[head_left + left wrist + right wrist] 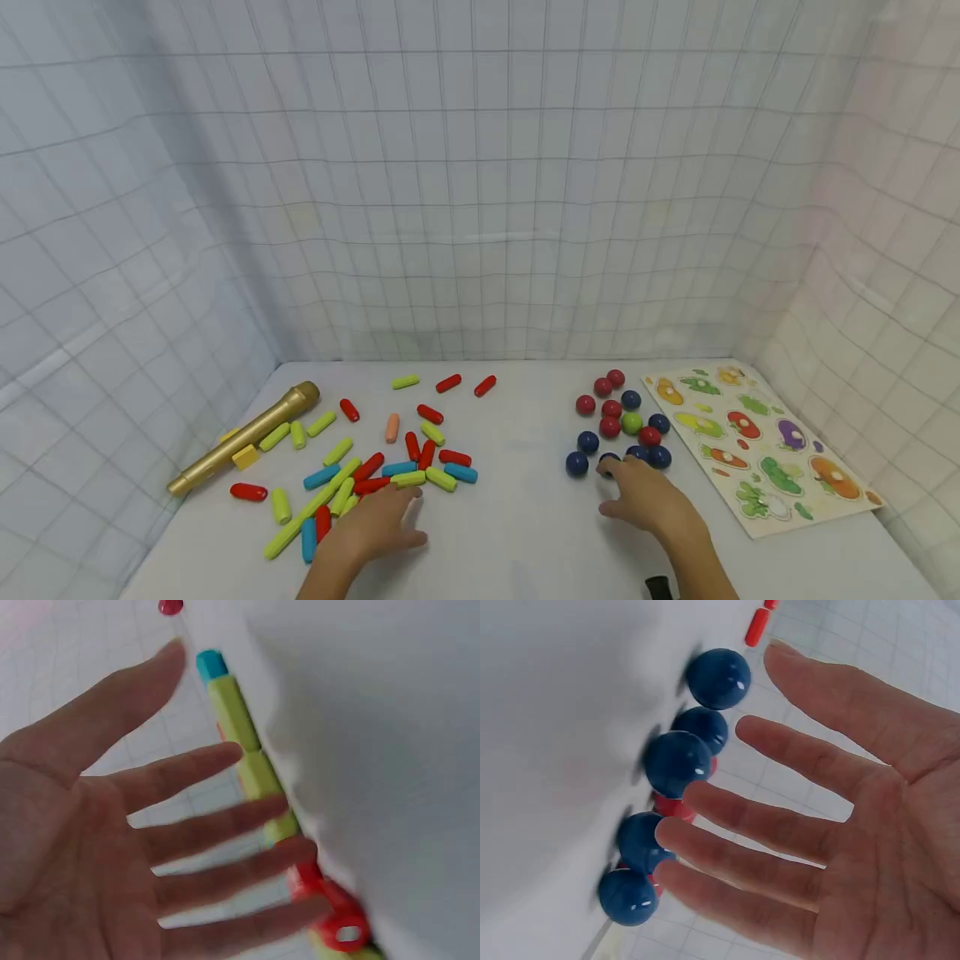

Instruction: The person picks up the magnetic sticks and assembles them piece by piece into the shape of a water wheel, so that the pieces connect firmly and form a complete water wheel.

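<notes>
My left hand [378,521] hovers palm down at the near side of several short plastic rods, its fingers spread and holding nothing. Nearest its fingertips are a lime-green rod [408,479] and a red rod [372,485]; in the left wrist view the fingers overlap a row of green rods [234,712] and a red rod with a hole in its end [345,926]. On the other side, my right hand [647,497] reaches toward glossy balls with loosely extended fingers, grasping none. Its fingertips overlap dark blue balls [676,765] in the right wrist view, with red balls [673,808] behind.
A gold microphone [247,437] lies at the left beside yellow blocks [245,457]. At the right lies a board with vegetable pictures [723,454]. More red balls [585,405] and a green ball [632,423] sit farther back. Grid-patterned white curtains [487,208] enclose the table.
</notes>
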A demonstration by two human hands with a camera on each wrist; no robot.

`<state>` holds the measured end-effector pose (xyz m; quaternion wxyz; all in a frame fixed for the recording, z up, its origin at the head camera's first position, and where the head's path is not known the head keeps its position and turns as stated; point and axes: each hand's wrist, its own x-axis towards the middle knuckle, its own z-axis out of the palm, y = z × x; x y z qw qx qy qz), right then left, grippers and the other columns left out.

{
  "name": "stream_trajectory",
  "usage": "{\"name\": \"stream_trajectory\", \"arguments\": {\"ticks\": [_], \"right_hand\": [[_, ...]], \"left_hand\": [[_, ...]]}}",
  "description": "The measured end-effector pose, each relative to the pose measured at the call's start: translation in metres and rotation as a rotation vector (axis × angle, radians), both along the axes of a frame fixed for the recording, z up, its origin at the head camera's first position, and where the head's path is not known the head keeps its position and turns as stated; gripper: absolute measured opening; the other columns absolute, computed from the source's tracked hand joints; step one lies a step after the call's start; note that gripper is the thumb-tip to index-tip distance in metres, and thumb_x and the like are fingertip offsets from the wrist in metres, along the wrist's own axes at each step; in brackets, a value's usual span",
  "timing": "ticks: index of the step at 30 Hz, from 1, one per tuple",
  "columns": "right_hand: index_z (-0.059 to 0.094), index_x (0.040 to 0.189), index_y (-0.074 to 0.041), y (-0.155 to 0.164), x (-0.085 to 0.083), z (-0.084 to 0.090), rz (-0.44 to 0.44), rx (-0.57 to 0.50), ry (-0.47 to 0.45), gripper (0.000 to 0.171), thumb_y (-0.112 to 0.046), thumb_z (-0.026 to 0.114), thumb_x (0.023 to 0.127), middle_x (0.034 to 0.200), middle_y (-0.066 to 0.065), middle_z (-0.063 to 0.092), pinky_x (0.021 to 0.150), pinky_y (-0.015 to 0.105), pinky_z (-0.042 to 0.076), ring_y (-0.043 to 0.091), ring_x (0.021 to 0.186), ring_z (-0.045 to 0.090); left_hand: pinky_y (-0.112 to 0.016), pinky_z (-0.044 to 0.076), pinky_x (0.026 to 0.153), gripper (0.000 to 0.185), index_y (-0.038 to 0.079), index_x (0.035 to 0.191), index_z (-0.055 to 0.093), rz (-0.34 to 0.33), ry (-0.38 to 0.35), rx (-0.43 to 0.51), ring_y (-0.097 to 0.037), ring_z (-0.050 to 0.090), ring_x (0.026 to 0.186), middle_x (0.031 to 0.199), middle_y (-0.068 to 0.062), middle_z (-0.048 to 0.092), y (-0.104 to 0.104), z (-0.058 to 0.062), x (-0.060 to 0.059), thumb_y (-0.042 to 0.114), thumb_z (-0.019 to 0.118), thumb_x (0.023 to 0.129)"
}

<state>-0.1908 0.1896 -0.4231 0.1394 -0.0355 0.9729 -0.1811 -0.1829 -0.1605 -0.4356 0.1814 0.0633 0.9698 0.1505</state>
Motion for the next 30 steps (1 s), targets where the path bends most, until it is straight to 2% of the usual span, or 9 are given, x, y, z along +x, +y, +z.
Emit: {"name": "stream_trajectory", "arguments": {"ticks": [3, 5, 8, 11, 13, 17, 20, 24, 30], "right_hand": [[0.067, 0.118, -0.015, -0.006, -0.006, 0.006, 0.018, -0.034, 0.066, 0.045, -0.023, 0.082, 0.076, 0.118, 0.012, 0.065, 0.088, 0.049, 0.054, 0.028, 0.106, 0.061], [0.069, 0.111, -0.016, -0.012, -0.011, 0.009, 0.033, -0.06, 0.119, 0.036, -0.022, 0.08, 0.078, 0.111, 0.008, 0.067, 0.085, 0.044, 0.055, 0.022, 0.098, 0.061], [0.07, 0.102, -0.017, -0.021, -0.021, 0.011, 0.046, -0.077, 0.215, 0.025, -0.021, 0.08, 0.079, 0.099, 0.004, 0.067, 0.078, 0.037, 0.055, 0.016, 0.088, 0.058], [0.07, 0.1, -0.017, -0.029, -0.033, 0.007, 0.079, -0.055, 0.291, 0.023, -0.022, 0.08, 0.079, 0.093, 0.001, 0.064, 0.074, 0.034, 0.054, 0.014, 0.082, 0.055], [0.07, 0.103, -0.017, -0.033, -0.039, 0.0, 0.104, -0.047, 0.288, 0.027, -0.022, 0.08, 0.079, 0.095, 0.001, 0.063, 0.074, 0.033, 0.055, 0.013, 0.082, 0.056], [0.071, 0.107, -0.015, -0.036, -0.045, -0.015, 0.126, -0.036, 0.197, 0.034, -0.021, 0.083, 0.075, 0.106, 0.005, 0.063, 0.083, 0.039, 0.057, 0.017, 0.091, 0.059], [0.072, 0.104, -0.014, -0.033, -0.044, -0.021, 0.112, -0.019, 0.15, 0.035, -0.017, 0.085, 0.072, 0.109, 0.008, 0.063, 0.089, 0.044, 0.055, 0.021, 0.097, 0.06], [0.071, 0.099, -0.014, -0.03, -0.041, -0.025, 0.118, -0.009, 0.146, 0.029, -0.009, 0.083, 0.072, 0.102, 0.007, 0.063, 0.088, 0.043, 0.055, 0.021, 0.095, 0.059], [0.07, 0.096, -0.015, -0.033, -0.038, -0.022, 0.152, -0.023, 0.147, 0.028, -0.005, 0.081, 0.073, 0.091, 0.003, 0.06, 0.082, 0.04, 0.056, 0.017, 0.085, 0.056]], "left_hand": [[-0.041, 0.056, 0.078, 0.034, 0.014, 0.106, 0.066, -0.031, 0.094, 0.085, -0.019, 0.059, 0.088, 0.096, -0.003, 0.066, 0.005, 0.011, -0.014, 0.028, 0.08, 0.079], [-0.033, 0.053, 0.069, 0.023, 0.015, 0.099, 0.066, -0.077, 0.181, 0.112, -0.016, 0.055, 0.078, 0.085, 0.0, 0.062, 0.014, 0.013, -0.028, 0.023, 0.078, 0.081], [-0.03, 0.049, 0.065, 0.02, 0.015, 0.096, 0.065, -0.155, 0.282, 0.112, -0.015, 0.052, 0.075, 0.081, 0.0, 0.059, 0.03, 0.007, -0.046, 0.019, 0.078, 0.082], [-0.032, 0.052, 0.071, 0.023, 0.016, 0.098, 0.067, -0.202, 0.31, 0.061, -0.015, 0.053, 0.08, 0.087, 0.001, 0.059, 0.04, -0.003, -0.057, 0.021, 0.08, 0.079], [-0.034, 0.053, 0.074, 0.025, 0.017, 0.099, 0.068, -0.193, 0.293, 0.039, -0.016, 0.053, 0.081, 0.088, 0.0, 0.057, 0.043, -0.009, -0.058, 0.021, 0.081, 0.078], [-0.036, 0.055, 0.075, 0.024, 0.015, 0.096, 0.07, -0.143, 0.263, 0.045, -0.017, 0.052, 0.083, 0.09, -0.002, 0.055, 0.042, -0.016, -0.055, 0.016, 0.083, 0.076], [-0.034, 0.055, 0.074, 0.021, 0.014, 0.094, 0.069, -0.15, 0.258, 0.057, -0.017, 0.05, 0.084, 0.09, -0.003, 0.053, 0.043, -0.019, -0.053, 0.015, 0.082, 0.077], [-0.032, 0.053, 0.072, 0.019, 0.015, 0.092, 0.069, -0.175, 0.262, 0.054, -0.016, 0.049, 0.083, 0.089, -0.003, 0.051, 0.046, -0.023, -0.052, 0.016, 0.081, 0.078], [-0.034, 0.055, 0.071, 0.023, 0.018, 0.093, 0.065, -0.173, 0.285, 0.033, -0.021, 0.05, 0.09, 0.092, -0.003, 0.053, 0.047, -0.024, -0.055, 0.02, 0.082, 0.078]]}}
